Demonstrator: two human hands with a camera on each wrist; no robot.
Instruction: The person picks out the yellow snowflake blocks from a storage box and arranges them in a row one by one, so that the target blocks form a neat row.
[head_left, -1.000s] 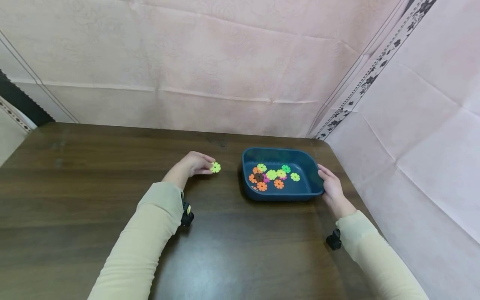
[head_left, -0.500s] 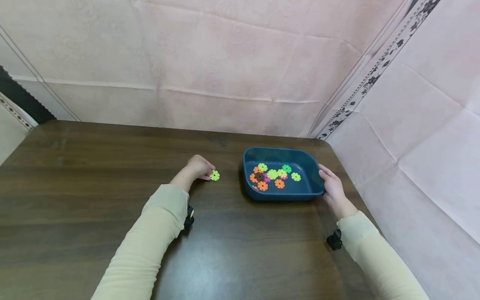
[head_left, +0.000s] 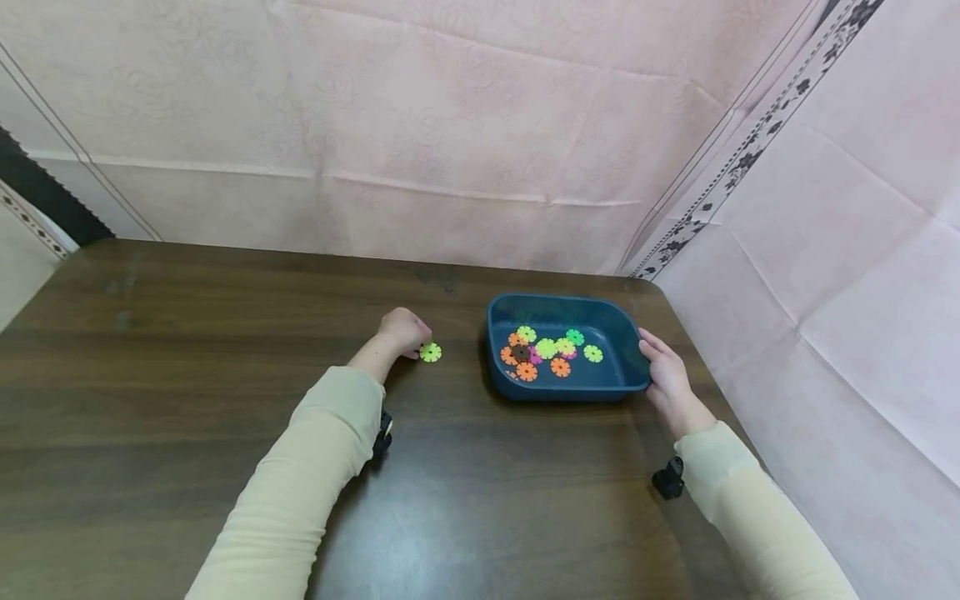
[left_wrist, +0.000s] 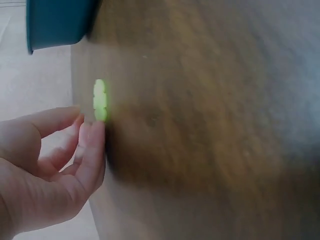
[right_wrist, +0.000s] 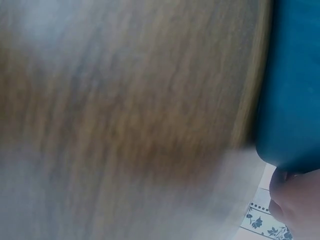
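Observation:
A yellow-green flower-shaped disc point(head_left: 431, 352) lies at or close over the brown table, left of the blue basin point(head_left: 558, 393). My left hand point(head_left: 403, 332) is bent down over it, fingertips right at its left edge. In the left wrist view the disc point(left_wrist: 100, 99) shows nearly edge-on just past the gathered fingertips of my left hand point(left_wrist: 62, 165); I cannot tell if they still pinch it. My right hand point(head_left: 667, 382) grips the basin's right end at the rim. Only part of the right hand point(right_wrist: 297, 200) shows under the basin point(right_wrist: 292, 90) in the right wrist view.
Inside the basin are several more flower discs: orange point(head_left: 560, 367), green point(head_left: 574, 337), yellow-green, pink and brown ones. The wooden table point(head_left: 225, 367) ends at a pale cloth point(head_left: 450, 125) behind and another cloth point(head_left: 847, 250) at the right.
My left hand has lowered the yellow-green disc slightly toward the front, then the wrist has tilted up while the disc stays in place. My right hand and the basin have hardly moved.

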